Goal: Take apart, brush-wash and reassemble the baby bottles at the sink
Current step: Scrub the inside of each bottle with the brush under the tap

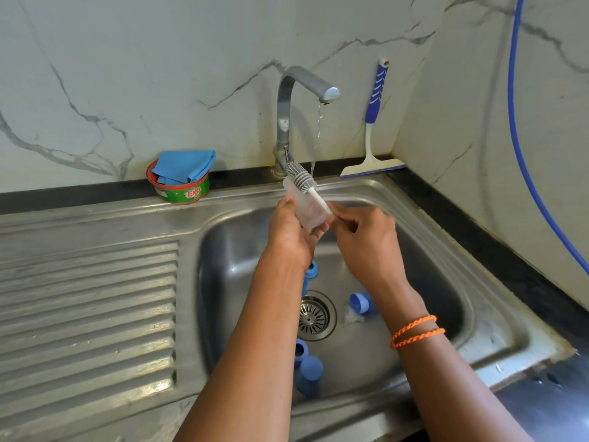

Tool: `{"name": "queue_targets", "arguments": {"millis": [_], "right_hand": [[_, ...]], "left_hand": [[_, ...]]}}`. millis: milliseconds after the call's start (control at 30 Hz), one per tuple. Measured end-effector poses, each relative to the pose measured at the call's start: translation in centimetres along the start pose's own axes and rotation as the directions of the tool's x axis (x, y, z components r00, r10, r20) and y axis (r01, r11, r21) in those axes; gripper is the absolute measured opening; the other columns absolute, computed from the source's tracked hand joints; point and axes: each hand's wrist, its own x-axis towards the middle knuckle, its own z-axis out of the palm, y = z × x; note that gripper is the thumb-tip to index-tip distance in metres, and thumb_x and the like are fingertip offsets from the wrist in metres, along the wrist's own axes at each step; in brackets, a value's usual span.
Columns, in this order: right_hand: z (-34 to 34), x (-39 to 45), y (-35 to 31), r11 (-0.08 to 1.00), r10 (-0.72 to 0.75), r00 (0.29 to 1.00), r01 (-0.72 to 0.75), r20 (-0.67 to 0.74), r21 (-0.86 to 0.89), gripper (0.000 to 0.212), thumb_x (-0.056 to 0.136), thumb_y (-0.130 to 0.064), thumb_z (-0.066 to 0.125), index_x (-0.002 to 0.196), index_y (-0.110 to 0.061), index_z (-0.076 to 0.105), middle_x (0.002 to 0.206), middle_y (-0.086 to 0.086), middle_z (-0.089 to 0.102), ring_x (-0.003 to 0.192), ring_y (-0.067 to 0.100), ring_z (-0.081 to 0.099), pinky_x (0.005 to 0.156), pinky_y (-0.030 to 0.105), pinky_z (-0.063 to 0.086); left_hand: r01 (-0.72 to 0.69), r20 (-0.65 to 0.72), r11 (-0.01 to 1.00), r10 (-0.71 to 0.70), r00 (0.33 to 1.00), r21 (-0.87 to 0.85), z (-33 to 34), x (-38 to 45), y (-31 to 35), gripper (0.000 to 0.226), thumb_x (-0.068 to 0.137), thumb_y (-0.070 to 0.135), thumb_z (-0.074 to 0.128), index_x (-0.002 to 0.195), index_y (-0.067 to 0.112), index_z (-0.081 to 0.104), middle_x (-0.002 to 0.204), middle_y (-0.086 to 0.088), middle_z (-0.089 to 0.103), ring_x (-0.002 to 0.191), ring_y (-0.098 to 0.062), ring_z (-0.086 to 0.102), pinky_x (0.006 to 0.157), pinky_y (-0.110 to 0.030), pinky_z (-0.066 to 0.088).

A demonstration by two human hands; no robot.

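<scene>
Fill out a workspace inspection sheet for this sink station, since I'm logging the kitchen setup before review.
Surface: steel sink with ribbed drainboard on its left; tap running a thin stream.
Job's things: clear bottle body held over the basin; grey bottle brush lies against it; blue bottle parts lie in the basin around the drain.
Clutter: green soap tub holding a blue cloth; squeegee leaning on the wall.
Grippers: left hand grips the bottle body; right hand pinches the brush handle.
Cables: blue hose hanging down the right wall.
Surroundings: marble-pattern wall, dark counter edge.
</scene>
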Motion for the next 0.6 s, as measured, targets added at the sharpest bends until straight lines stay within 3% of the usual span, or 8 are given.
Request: {"name": "queue_targets", "arguments": {"millis": [167, 267, 400, 467, 533, 600], "right_hand": [[-2.9, -0.6, 0.4, 0.993, 0.093, 0.986, -0.102, 0.139, 0.056, 0.019, 0.101, -0.028, 0.070, 0.112, -0.037, 0.082, 0.055, -0.013, 0.061, 0.055, 0.009, 0.046, 0.057, 0.034, 0.044], [-4.0, -0.8, 0.9, 0.987, 0.137, 0.974, -0.151, 0.180, 0.063, 0.020, 0.100, -0.027, 0.070, 0.114, -0.036, 0.081, 0.053, -0.015, 0.061, 0.051, 0.005, 0.047, 0.053, 0.027, 0.043], [-2.0, -0.6, 0.2, 0.992, 0.082, 0.993, -0.089, 0.085, 0.089, 0.019, 0.100, -0.027, 0.068, 0.106, -0.035, 0.084, 0.056, -0.004, 0.061, 0.056, 0.010, 0.047, 0.056, 0.037, 0.046], [-0.8, -0.3, -0.5, 0.996, 0.046, 0.999, -0.048, 0.027, 0.080, 0.018, 0.099, -0.027, 0.066, 0.096, -0.027, 0.084, 0.057, 0.002, 0.058, 0.056, 0.009, 0.041, 0.054, 0.036, 0.040], [-0.1, 0.1, -1.0, 0.997, 0.034, 0.999, -0.033, -0.010, 0.071, 0.022, 0.099, -0.024, 0.065, 0.082, -0.019, 0.079, 0.051, -0.006, 0.052, 0.051, 0.006, 0.037, 0.053, 0.030, 0.036], [-0.1, 0.2, -1.0, 0.997, 0.025, 1.000, -0.025, -0.002, 0.069, 0.028, 0.100, -0.026, 0.066, 0.074, -0.021, 0.075, 0.052, -0.003, 0.050, 0.051, 0.007, 0.036, 0.054, 0.030, 0.037]], "left_hand": [[-0.032, -0.090, 0.986, 0.018, 0.996, -0.161, -0.2, 0.5, 0.8, 0.041, 0.110, 0.032, 0.048, 0.143, 0.008, 0.047, 0.128, -0.023, 0.063, 0.113, -0.038, 0.067, 0.101, -0.054, 0.055], [-0.029, -0.091, 0.989, 0.016, 0.996, -0.144, -0.3, 0.5, 0.9, 0.039, 0.108, 0.036, 0.048, 0.140, 0.013, 0.048, 0.127, -0.020, 0.061, 0.116, -0.038, 0.064, 0.095, -0.052, 0.056], [0.000, -0.055, 0.997, 0.004, 0.998, 0.072, -0.2, 0.3, 0.1, 0.043, 0.104, 0.045, 0.047, 0.132, 0.014, 0.059, 0.122, -0.016, 0.071, 0.098, -0.028, 0.070, 0.074, -0.039, 0.055], [0.026, -0.003, 0.991, -0.026, 1.000, 0.129, -0.2, 0.2, -0.4, 0.046, 0.102, 0.046, 0.044, 0.123, 0.011, 0.065, 0.103, -0.012, 0.076, 0.082, -0.024, 0.069, 0.067, -0.035, 0.051], [0.050, 0.056, 0.991, -0.058, 0.997, 0.126, -0.1, 0.0, -0.5, 0.049, 0.101, 0.054, 0.045, 0.117, 0.012, 0.067, 0.090, -0.007, 0.074, 0.077, -0.021, 0.068, 0.070, -0.035, 0.050], [0.040, 0.094, 0.996, -0.048, 0.994, 0.085, -0.1, 0.0, -0.2, 0.069, 0.094, 0.072, 0.052, 0.123, 0.011, 0.066, 0.098, -0.008, 0.075, 0.083, -0.023, 0.070, 0.077, -0.037, 0.055]]}}
